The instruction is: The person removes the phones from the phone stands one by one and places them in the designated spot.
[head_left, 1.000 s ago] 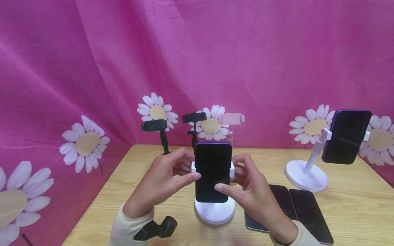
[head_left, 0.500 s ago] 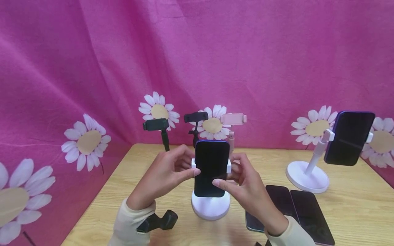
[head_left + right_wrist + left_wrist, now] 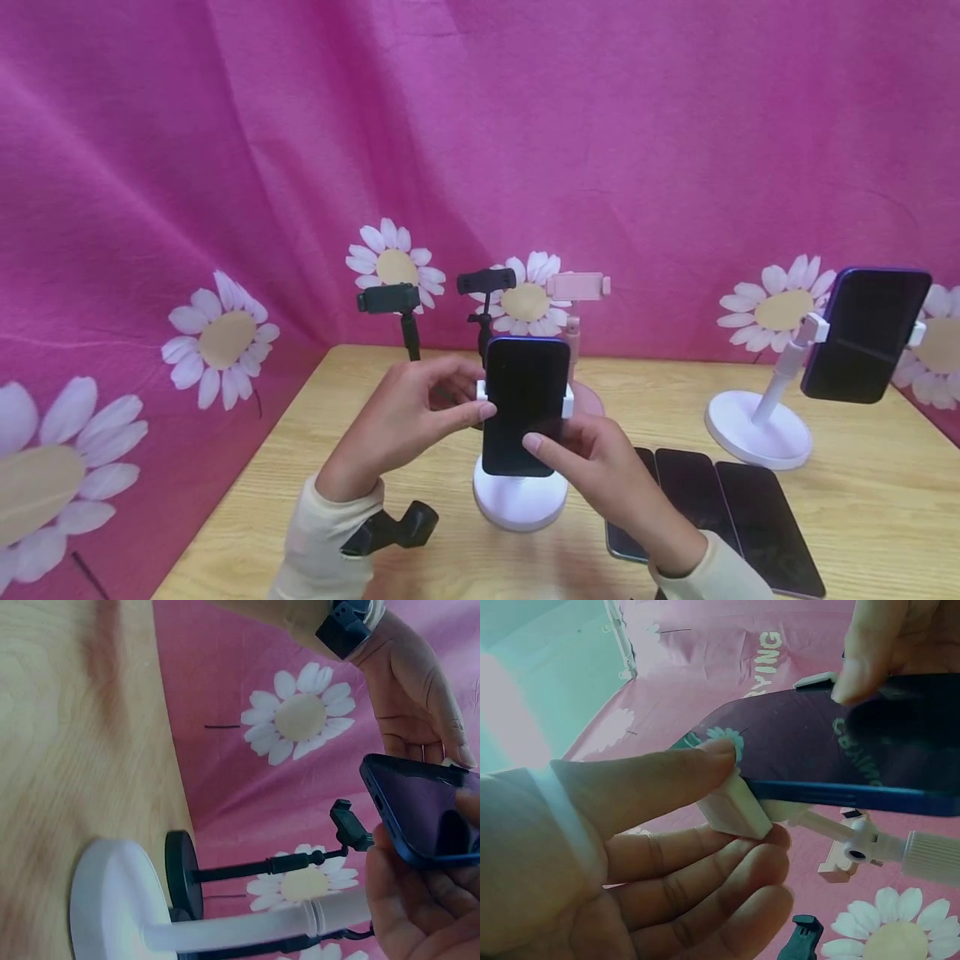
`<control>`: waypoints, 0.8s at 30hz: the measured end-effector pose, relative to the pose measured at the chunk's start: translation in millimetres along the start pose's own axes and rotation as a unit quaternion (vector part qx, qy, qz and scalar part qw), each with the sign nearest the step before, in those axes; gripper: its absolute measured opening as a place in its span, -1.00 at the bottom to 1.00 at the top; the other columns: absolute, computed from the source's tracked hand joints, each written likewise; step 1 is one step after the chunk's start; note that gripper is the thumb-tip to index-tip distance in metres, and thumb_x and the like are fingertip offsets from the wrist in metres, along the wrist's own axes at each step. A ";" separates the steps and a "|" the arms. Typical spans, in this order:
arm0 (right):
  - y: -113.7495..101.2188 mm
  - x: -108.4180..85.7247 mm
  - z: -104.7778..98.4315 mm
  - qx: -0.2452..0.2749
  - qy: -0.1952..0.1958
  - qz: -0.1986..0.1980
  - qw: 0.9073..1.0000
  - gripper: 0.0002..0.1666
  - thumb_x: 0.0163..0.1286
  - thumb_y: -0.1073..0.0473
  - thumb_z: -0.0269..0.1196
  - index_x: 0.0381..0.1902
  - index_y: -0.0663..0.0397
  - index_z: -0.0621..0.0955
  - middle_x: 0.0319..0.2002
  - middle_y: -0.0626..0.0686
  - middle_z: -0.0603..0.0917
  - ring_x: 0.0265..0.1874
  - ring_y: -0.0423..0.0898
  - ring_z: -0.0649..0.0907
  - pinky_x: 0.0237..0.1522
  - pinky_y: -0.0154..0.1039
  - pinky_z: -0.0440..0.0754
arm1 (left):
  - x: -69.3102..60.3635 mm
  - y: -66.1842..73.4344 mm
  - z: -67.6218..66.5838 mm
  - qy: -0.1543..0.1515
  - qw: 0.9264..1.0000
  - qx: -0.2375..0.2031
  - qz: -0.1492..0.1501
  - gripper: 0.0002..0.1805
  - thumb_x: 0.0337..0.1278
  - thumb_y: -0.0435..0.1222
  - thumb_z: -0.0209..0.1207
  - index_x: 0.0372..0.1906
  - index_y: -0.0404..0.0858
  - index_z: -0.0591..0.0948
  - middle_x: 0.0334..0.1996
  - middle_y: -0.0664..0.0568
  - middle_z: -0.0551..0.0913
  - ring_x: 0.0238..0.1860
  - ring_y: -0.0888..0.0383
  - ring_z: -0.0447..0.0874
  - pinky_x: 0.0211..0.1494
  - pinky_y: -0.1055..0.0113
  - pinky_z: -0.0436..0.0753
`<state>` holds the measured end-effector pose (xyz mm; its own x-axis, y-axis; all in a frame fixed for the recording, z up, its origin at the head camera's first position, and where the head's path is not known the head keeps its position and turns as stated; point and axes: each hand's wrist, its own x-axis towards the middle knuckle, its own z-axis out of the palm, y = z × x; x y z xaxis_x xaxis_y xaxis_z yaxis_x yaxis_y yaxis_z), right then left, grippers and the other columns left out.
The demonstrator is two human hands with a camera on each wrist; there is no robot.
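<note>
A dark-screened smartphone (image 3: 527, 408) with a blue edge stands upright in the clamp of a white phone stand (image 3: 517, 507), at the middle of the table in the head view. My left hand (image 3: 401, 421) pinches the clamp's left end (image 3: 739, 810), its thumb over the screen's edge and its fingers behind. My right hand (image 3: 618, 475) grips the phone's lower right side, thumb on the screen. In the right wrist view the right-hand fingers lie behind the phone (image 3: 435, 825). The clamp's back is mostly hidden in the head view.
Behind stand a dark green phone holder (image 3: 388, 298), a black one (image 3: 486, 281) and a pink one (image 3: 579, 286). At right, another white stand (image 3: 757, 429) holds a phone (image 3: 866, 333). Several phones (image 3: 768, 525) lie by my right forearm. A flowered pink cloth (image 3: 645, 150) hangs behind.
My right fingers have slid from beside the clamp's right end down to the phone's lower side. My left hand keeps its hold. The head view has shifted slightly.
</note>
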<state>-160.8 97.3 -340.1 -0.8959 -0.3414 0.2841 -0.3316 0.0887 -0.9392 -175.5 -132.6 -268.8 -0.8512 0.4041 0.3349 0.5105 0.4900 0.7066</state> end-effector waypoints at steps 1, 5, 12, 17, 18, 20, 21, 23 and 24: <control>0.5 -0.4 0.2 0.001 -0.004 0.009 1.000 -0.65 0.36 0.17 0.25 0.01 0.30 0.64 -0.15 0.15 0.74 -0.17 -0.07 0.72 -0.04 -0.26 0.63 | 0.4 -0.3 0.3 -0.001 1.000 -0.001 0.002 -0.65 -0.01 -0.20 0.42 -0.06 -0.17 0.68 -0.40 0.17 0.69 -0.36 0.27 0.65 -0.21 0.31 0.67; 2.8 -0.5 2.4 0.020 -0.004 0.022 1.000 -0.67 0.39 0.17 0.23 -0.04 0.32 0.66 -0.17 0.14 0.74 -0.13 -0.08 0.71 -0.01 -0.23 0.61 | 1.3 -1.5 1.1 -0.001 1.000 -0.006 0.013 -0.69 -0.01 -0.21 0.42 -0.11 -0.16 0.70 -0.42 0.18 0.69 -0.39 0.27 0.65 -0.24 0.31 0.67; 10.3 -1.1 5.7 0.058 0.018 -0.013 0.998 -0.72 0.40 0.25 0.19 -0.09 0.41 0.65 -0.25 0.14 0.76 -0.12 -0.10 0.71 -0.03 -0.24 0.62 | 1.2 -1.2 3.9 0.007 1.000 -0.007 0.006 -0.73 0.00 -0.23 0.41 -0.14 -0.16 0.70 -0.43 0.16 0.69 -0.43 0.27 0.66 -0.26 0.28 0.68; 15.7 -0.2 7.2 0.094 0.041 -0.016 0.995 -0.71 0.41 0.27 0.18 -0.06 0.41 0.63 -0.24 0.11 0.76 -0.06 -0.07 0.69 0.00 -0.23 0.60 | 4.6 -2.7 7.5 0.013 1.000 -0.023 0.007 -0.75 0.01 -0.26 0.41 -0.15 -0.15 0.70 -0.43 0.17 0.70 -0.43 0.26 0.67 -0.25 0.21 0.69; 16.2 0.2 7.4 0.100 0.045 -0.018 0.994 -0.71 0.41 0.27 0.17 -0.05 0.42 0.63 -0.23 0.11 0.76 -0.03 -0.06 0.68 0.01 -0.22 0.60 | 5.3 -3.2 8.0 0.014 1.000 -0.025 0.010 -0.76 0.01 -0.26 0.41 -0.16 -0.14 0.70 -0.44 0.17 0.70 -0.44 0.26 0.68 -0.26 0.21 0.69; 16.6 0.4 8.0 0.114 0.051 -0.022 0.992 -0.71 0.41 0.29 0.17 -0.03 0.43 0.62 -0.21 0.12 0.75 0.00 -0.03 0.66 0.02 -0.20 0.59 | 6.0 -4.1 8.4 0.019 0.999 -0.024 0.013 -0.76 0.01 -0.26 0.41 -0.17 -0.15 0.70 -0.45 0.18 0.70 -0.45 0.25 0.67 -0.29 0.23 0.69; 16.4 0.4 8.5 0.120 0.054 -0.023 0.991 -0.71 0.40 0.29 0.17 -0.03 0.43 0.62 -0.20 0.12 0.75 0.01 -0.03 0.66 0.03 -0.19 0.59 | 5.9 -4.3 8.1 0.025 0.999 -0.020 0.014 -0.78 0.00 -0.27 0.41 -0.19 -0.15 0.70 -0.46 0.18 0.69 -0.46 0.24 0.66 -0.31 0.24 0.68; 15.7 0.0 9.4 0.125 0.062 -0.026 0.990 -0.71 0.39 0.30 0.18 -0.04 0.44 0.61 -0.22 0.12 0.76 -0.01 -0.03 0.66 0.01 -0.19 0.60 | 5.5 -5.2 7.0 0.037 0.999 -0.012 0.015 -0.79 -0.01 -0.28 0.41 -0.21 -0.16 0.70 -0.47 0.18 0.68 -0.47 0.22 0.63 -0.34 0.26 0.67; 15.2 -0.2 9.7 0.124 0.065 -0.027 0.990 -0.71 0.39 0.31 0.18 -0.04 0.44 0.62 -0.23 0.12 0.76 -0.02 -0.03 0.67 0.00 -0.19 0.60 | 5.2 -5.5 6.1 0.042 0.999 -0.009 0.014 -0.80 -0.01 -0.28 0.41 -0.23 -0.16 0.70 -0.47 0.18 0.67 -0.46 0.21 0.62 -0.35 0.27 0.66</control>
<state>-162.7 89.6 -356.4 -0.9148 -0.2140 0.3425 -0.3120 -0.1643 -0.9358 -182.0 -128.4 -274.8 -0.8441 0.3503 0.4060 0.5330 0.4655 0.7065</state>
